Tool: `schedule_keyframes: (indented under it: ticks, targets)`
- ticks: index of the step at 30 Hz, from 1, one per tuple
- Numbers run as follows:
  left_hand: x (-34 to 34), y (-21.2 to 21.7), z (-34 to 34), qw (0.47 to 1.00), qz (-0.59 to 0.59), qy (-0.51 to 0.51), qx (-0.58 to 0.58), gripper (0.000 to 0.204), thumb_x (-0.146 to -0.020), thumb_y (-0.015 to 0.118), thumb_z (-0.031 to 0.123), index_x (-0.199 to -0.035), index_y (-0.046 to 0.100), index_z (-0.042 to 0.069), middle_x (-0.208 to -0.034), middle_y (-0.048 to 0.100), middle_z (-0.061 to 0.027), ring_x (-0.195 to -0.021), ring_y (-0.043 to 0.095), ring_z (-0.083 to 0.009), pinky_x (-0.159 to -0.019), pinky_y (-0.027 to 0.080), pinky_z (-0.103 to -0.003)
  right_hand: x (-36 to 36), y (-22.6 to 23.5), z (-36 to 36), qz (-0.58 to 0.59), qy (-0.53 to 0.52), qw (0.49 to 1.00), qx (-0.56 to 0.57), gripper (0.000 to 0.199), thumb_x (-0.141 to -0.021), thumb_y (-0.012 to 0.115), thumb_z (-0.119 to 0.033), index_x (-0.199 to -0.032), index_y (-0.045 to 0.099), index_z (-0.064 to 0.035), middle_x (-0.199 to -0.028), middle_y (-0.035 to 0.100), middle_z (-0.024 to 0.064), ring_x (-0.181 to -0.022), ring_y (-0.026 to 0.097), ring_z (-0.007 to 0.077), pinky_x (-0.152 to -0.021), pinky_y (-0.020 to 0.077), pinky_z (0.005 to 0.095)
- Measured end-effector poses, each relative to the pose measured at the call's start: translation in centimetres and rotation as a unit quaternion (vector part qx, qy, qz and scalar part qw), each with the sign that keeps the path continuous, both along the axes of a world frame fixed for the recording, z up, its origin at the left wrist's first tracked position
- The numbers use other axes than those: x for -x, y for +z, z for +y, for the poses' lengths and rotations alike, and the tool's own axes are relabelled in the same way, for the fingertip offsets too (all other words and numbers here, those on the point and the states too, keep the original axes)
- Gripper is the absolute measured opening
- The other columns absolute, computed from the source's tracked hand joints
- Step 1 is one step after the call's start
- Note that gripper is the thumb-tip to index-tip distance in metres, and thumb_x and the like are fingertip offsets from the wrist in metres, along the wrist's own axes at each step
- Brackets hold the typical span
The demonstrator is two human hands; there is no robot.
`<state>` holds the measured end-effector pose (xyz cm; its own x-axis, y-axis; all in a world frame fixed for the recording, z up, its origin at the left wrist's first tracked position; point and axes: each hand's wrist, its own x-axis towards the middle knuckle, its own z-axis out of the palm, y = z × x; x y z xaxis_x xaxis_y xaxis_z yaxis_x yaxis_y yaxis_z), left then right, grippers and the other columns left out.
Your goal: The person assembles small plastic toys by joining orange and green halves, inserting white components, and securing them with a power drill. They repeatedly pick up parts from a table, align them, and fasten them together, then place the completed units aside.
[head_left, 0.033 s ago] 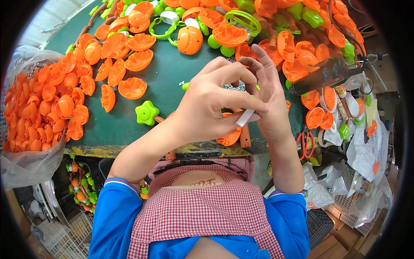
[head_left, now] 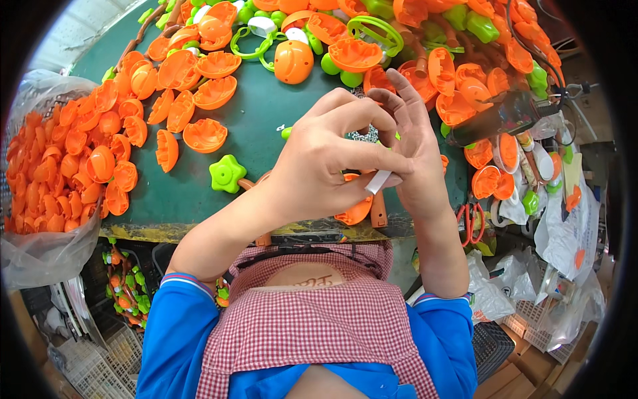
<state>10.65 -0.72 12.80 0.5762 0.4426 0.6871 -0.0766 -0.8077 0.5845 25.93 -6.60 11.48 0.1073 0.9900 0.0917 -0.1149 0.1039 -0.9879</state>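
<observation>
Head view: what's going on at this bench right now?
A person in blue sleeves and a checked apron is working over a green table. The left hand and right hand are brought together above the near edge, pinching a small white piece between the fingers. An orange shell half lies just under the hands. Orange shell halves lie heaped to the left, and a green star piece sits nearby.
</observation>
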Motion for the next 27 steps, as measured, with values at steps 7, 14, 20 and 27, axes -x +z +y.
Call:
schedule_keyframes:
  ticks: [7,14,20,27]
  targets:
    - [0.6,0.0,-1.7,0.993,-0.043,0.042,0.106,0.061,-0.065,0.084,0.023,-0.119,0.063,0.007,-0.097,0.062,-0.0033,-0.087,0.055,-0.0170,-0.076,0.041,-0.030,0.0,-0.7,0.3,-0.046,-0.132,0.984,-0.115,0.093,-0.071,0.082,-0.014,-0.147,0.030,-0.0064,-0.130,0.049,0.0091,-0.120,0.047,0.0188,-0.101,0.0359,0.0335]
    - [0.5,-0.6,-2.1,0.889,-0.071,-0.033,0.451,0.023,-0.087,0.071,0.021,-0.081,0.067,-0.001,-0.070,0.059,0.0010,-0.065,0.048,-0.0040,-0.056,0.037,-0.022,0.1,-0.9,1.3,-0.128,-0.190,0.955,-0.188,0.102,-0.061,0.089,-0.015,-0.145,0.032,-0.0036,-0.127,0.051,0.0104,-0.119,0.049,0.0206,-0.101,0.0333,0.0361]
    - [0.2,0.1,-3.5,0.848,-0.095,-0.071,0.516,0.016,-0.087,0.073,0.011,-0.081,0.067,-0.002,-0.063,0.055,0.0062,-0.057,0.042,0.0012,-0.049,0.031,-0.019,-0.4,-1.2,1.6,-0.231,-0.234,0.922,-0.207,0.103,-0.059,0.091,-0.017,-0.144,0.034,-0.0029,-0.128,0.050,0.0107,-0.119,0.050,0.0210,-0.099,0.0360,0.0359]
    - [0.2,-1.0,-3.2,0.865,-0.025,-0.035,0.500,0.019,-0.088,0.074,0.015,-0.084,0.068,-0.002,-0.074,0.062,0.0024,-0.062,0.050,-0.0006,-0.055,0.039,-0.018,-0.4,-0.9,1.3,-0.132,-0.208,0.951,-0.187,0.106,-0.058,0.092,-0.022,-0.144,0.033,-0.0033,-0.128,0.050,0.0088,-0.120,0.049,0.0201,-0.096,0.0346,0.0327]
